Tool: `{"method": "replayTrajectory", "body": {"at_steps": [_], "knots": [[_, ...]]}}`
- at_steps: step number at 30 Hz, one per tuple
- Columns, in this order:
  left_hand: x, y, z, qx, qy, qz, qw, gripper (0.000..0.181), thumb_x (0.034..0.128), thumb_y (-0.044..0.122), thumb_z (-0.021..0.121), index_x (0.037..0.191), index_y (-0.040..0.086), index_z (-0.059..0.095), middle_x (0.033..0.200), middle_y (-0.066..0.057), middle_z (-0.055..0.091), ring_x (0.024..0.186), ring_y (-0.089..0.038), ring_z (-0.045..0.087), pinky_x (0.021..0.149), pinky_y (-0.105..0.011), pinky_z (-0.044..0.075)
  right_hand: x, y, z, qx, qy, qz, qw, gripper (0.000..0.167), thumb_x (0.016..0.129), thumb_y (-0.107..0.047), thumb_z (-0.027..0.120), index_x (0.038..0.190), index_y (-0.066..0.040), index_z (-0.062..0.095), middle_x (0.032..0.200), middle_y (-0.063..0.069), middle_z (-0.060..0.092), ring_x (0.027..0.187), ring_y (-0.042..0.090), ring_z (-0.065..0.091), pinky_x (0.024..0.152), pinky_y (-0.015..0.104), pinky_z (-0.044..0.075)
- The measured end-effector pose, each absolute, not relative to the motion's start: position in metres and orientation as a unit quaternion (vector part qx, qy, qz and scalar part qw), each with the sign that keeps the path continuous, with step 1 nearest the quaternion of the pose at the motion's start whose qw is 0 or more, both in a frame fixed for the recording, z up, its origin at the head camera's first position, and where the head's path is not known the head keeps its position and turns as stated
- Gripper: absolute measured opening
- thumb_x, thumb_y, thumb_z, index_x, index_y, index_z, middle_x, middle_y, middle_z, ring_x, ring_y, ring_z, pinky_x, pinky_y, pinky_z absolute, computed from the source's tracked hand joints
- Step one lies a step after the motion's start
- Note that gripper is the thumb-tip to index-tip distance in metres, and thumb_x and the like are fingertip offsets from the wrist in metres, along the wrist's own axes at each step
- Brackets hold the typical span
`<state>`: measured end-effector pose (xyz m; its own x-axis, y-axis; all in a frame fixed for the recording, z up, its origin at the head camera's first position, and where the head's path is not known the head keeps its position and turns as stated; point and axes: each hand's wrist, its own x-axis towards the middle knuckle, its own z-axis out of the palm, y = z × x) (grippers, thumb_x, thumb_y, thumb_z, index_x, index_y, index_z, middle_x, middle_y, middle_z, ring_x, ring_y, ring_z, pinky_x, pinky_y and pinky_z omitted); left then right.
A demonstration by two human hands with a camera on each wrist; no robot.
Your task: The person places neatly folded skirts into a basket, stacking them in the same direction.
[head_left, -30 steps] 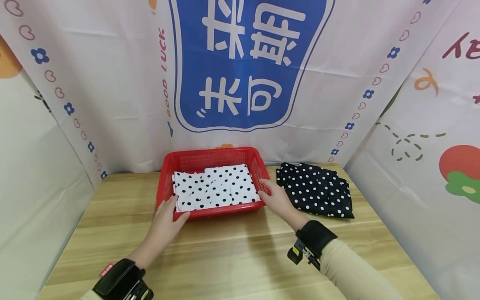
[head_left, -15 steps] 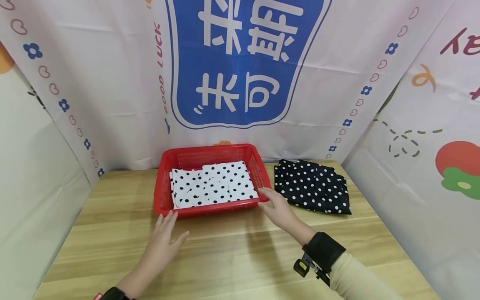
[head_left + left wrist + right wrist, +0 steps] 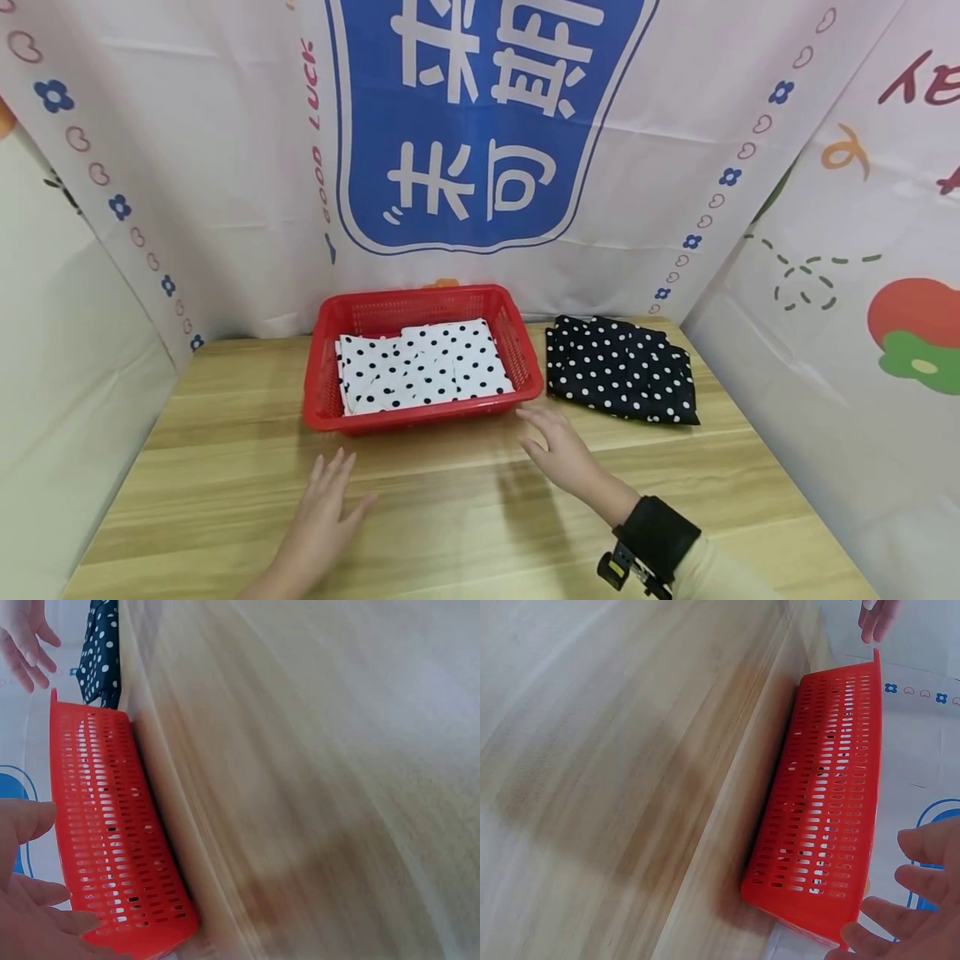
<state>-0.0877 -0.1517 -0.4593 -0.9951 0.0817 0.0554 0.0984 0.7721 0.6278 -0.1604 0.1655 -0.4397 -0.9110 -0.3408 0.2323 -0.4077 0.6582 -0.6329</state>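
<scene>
Head view, basket (image 3: 427,416): red, resting on the far part of the surface (image 3: 435,517), ahead of both hands; long axis side to side, one long wall facing them.
Head view, white cloth (image 3: 427,367): black-dotted, lying inside the basket.
Head view, black cloth (image 3: 621,369): white-dotted, lying on the surface just beside the basket's right end.
Head view, right hand (image 3: 558,446): the nearer to the basket, just in front of its near right corner; fingers extended, nothing held; black cloth forward and to its right.
Head view, left hand (image 3: 324,510): fingers extended and slightly spread, nothing held; near the basket but apart from it, the near left corner straight ahead.
Left wrist view, basket: slotted long wall running from beside the left hand toward the far end, where the black cloth shows.
Left wrist view, hands: left in the lower corner, right at the top, both with nothing gripped.
Right wrist view, basket: same wall running away from the right hand, left hand beyond the far end.
Right wrist view, right hand: fingers parted, overlapping the near corner in sight; whether they touch, cannot tell.
</scene>
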Motion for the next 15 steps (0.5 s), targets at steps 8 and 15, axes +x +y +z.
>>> {"method": "replayTrajectory", "body": {"at_steps": [8, 15], "knots": [[-0.083, -0.149, -0.471, -0.038, -0.936, -0.349, -0.028, 0.066, 0.094, 0.02, 0.064, 0.142, -0.014, 0.034, 0.149, -0.036, 0.024, 0.137, -0.058, 0.01, 0.106, -0.07, 0.014, -0.154, 0.169, -0.45, 0.186, -0.914, 0.36, 0.024, 0.038, 0.089, 0.0, 0.065, 0.126, 0.006, 0.058, 0.131, 0.027, 0.053, 0.122, 0.045, 0.047, 0.104, 0.058, 0.036], [-0.08, -0.141, -0.486, -0.037, -0.934, -0.353, -0.053, 0.062, 0.0946, 0.016, 0.063, 0.14, -0.016, 0.035, 0.148, -0.038, 0.024, 0.136, -0.058, 0.009, 0.108, -0.068, 0.014, -0.143, 0.174, -0.466, 0.182, -0.914, 0.361, 0.024, 0.036, 0.088, 0.002, 0.065, 0.123, 0.009, 0.059, 0.13, 0.031, 0.052, 0.122, 0.049, 0.045, 0.103, 0.061, 0.035]]}}
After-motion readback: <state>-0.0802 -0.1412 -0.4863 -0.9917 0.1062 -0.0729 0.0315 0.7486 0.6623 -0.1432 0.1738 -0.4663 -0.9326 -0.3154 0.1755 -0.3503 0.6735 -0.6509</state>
